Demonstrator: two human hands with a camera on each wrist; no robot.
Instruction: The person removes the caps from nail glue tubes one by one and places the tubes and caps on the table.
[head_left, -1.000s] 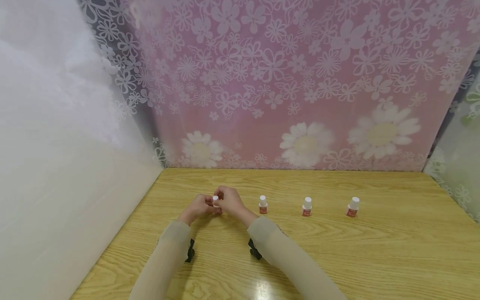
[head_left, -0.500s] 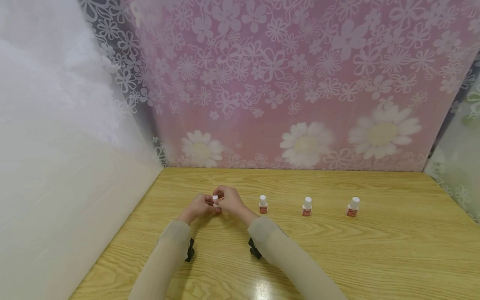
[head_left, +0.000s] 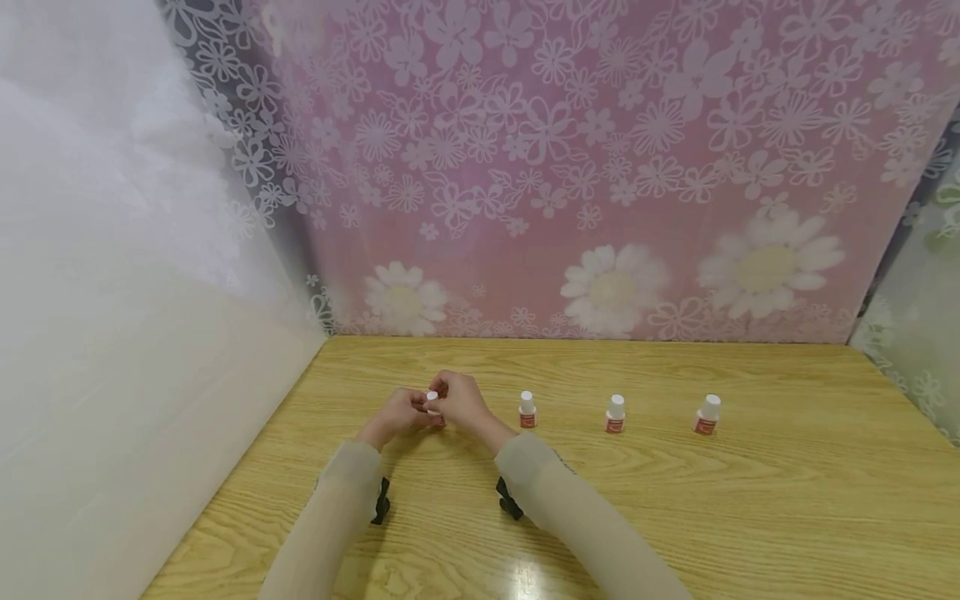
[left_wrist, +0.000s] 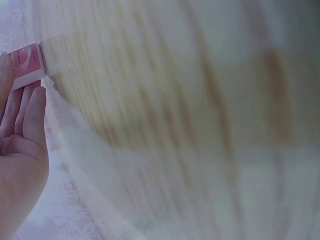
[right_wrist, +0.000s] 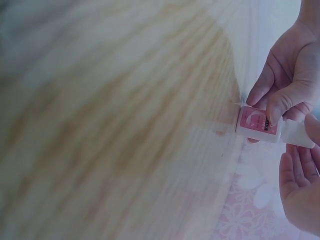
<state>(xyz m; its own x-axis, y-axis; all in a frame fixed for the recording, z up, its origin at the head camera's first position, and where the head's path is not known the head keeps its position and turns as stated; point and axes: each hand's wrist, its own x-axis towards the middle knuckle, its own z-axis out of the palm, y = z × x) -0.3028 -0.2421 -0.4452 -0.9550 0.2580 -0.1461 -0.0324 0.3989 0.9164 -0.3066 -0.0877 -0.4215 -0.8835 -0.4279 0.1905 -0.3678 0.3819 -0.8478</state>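
Observation:
A small white plastic bottle (right_wrist: 251, 120) with a red-pink label stands upright at the left part of the table. My left hand (head_left: 400, 412) grips the bottle's body, thumb over the label in the right wrist view. My right hand (head_left: 461, 403) pinches the white cap (right_wrist: 297, 133) from the other side. From the left wrist, the labelled lower part (left_wrist: 29, 61) of the bottle shows at the left edge, with its cap out of frame. In the head view the fingers cover most of the bottle, leaving the cap's top visible.
Three matching capped bottles stand upright in a row to the right: one nearer (head_left: 527, 410), one in the middle (head_left: 615, 414), one farthest right (head_left: 707, 415). The wood-grain table (head_left: 570, 525) meets a pink flowered curtain (head_left: 510, 250) behind and a white wall (head_left: 150, 333) at left.
Both hands stay at the same bottle. The right hand's fingers shift slightly around the cap; the other bottles stand as before.

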